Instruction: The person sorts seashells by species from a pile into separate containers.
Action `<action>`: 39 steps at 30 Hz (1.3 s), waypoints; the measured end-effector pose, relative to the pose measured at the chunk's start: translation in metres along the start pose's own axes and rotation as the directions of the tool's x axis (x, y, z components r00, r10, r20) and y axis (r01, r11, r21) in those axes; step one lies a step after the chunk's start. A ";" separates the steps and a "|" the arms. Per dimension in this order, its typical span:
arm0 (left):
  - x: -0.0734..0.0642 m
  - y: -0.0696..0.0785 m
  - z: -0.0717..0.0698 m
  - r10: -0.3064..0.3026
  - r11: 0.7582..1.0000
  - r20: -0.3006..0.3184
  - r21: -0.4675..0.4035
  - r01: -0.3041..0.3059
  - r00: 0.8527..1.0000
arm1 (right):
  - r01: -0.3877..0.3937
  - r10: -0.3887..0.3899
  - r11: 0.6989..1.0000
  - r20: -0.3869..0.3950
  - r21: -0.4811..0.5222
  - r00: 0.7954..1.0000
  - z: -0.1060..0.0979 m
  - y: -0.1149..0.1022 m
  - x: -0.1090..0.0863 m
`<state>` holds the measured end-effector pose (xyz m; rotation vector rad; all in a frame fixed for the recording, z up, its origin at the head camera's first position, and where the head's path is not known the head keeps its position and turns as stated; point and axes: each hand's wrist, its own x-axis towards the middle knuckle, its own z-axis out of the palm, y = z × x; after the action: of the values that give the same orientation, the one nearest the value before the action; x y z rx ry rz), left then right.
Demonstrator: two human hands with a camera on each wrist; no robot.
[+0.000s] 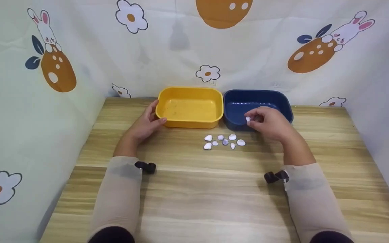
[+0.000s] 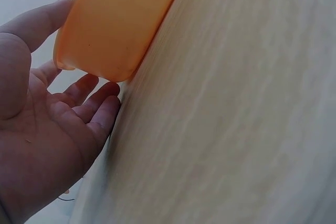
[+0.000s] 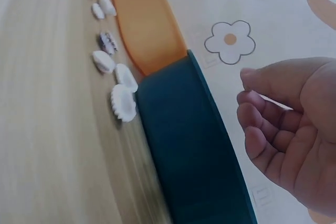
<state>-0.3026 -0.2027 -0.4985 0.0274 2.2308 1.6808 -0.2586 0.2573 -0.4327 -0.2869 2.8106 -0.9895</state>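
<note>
My left hand holds the left end of the yellow plastic bin, thumb at its front corner and fingers along the side. In the left wrist view the thumb touches the rim and the other fingers curl by the wall. Above the front of the blue plastic bin, my right hand pinches a small white seashell between thumb and fingertips. The right wrist view shows this hand higher than the blue rim, the shell hidden by the fingers. Several seashells lie loosely grouped before the bins.
Both bins stand side by side on the wood-grain table, near the patterned cloth backdrop. Inside the yellow bin a few dark specks show on the floor. Cloth also hangs at the left and right sides. Each wrist wears a small black camera.
</note>
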 end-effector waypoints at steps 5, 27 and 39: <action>0.000 0.000 0.000 -0.001 1.000 0.004 -0.003 0.001 1.000 | -0.013 0.013 1.000 -0.032 0.009 0.999 -0.003 0.002 0.005; 0.000 -0.001 -0.001 0.003 1.000 0.000 0.023 -0.003 1.000 | -0.032 0.036 0.999 -0.186 0.020 0.982 -0.005 0.022 0.005; 0.000 -0.002 0.000 0.035 0.999 0.011 -0.019 -0.035 0.999 | -0.011 0.016 1.000 -0.225 0.024 0.974 -0.004 0.018 0.005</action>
<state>-0.3020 -0.2035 -0.5005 0.0717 2.2182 1.7154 -0.2664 0.2720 -0.4415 -0.1616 2.9951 -1.1156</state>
